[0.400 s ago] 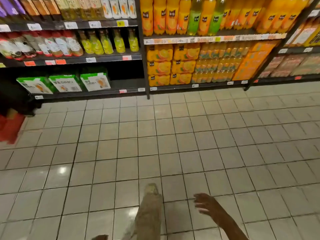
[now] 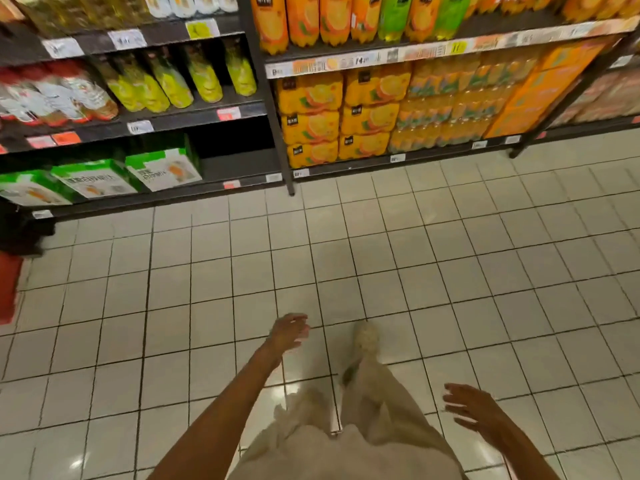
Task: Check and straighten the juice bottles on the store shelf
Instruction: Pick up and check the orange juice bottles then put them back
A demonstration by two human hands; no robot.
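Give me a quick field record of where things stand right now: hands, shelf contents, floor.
left hand: left hand out in front over the floor, fingers loosely spread, no grip on anything
right hand: right hand lower right, fingers spread, holding nothing
top right shelf: tall orange plastic juice bottles upright, with green bottles among them
below that: stacked orange shrink-wrapped juice packs
left bay: yellow-green bottles in a row; green and white cartons on the bottom shelf
floor: pale square-tiled floor between person and shelves
contact with shelf: none
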